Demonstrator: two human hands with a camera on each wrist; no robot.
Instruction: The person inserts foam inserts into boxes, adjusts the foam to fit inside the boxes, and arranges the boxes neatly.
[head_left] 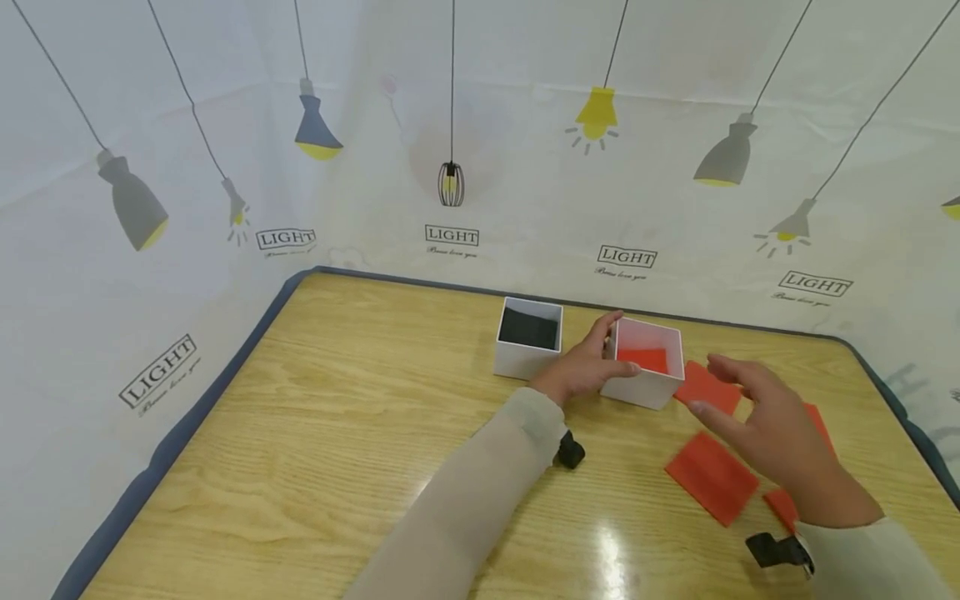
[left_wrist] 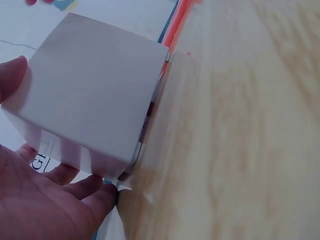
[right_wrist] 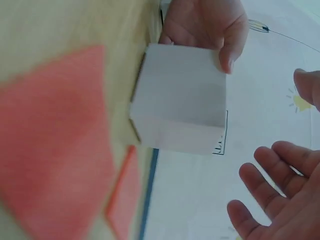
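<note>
My left hand (head_left: 582, 367) grips a white square box (head_left: 643, 388) by its left side, thumb on the near rim and fingers along the side wall. Inside that box lies a red square piece (head_left: 642, 360). In the left wrist view the fingers wrap the lower side of the same box (left_wrist: 95, 90). My right hand (head_left: 780, 425) hovers to the right of the box with nothing in it, its fingers and thumb spread apart. Below and around it are flat red squares, one (head_left: 712, 477) in front and another (head_left: 708, 388) beside the box.
A second white box (head_left: 527, 358) holding black pieces (head_left: 529, 327) stands left of the gripped one. More red squares lie partly under the right hand, one (head_left: 782, 507) near its wrist. A white printed curtain (head_left: 525, 208) borders the wooden table (head_left: 322, 417).
</note>
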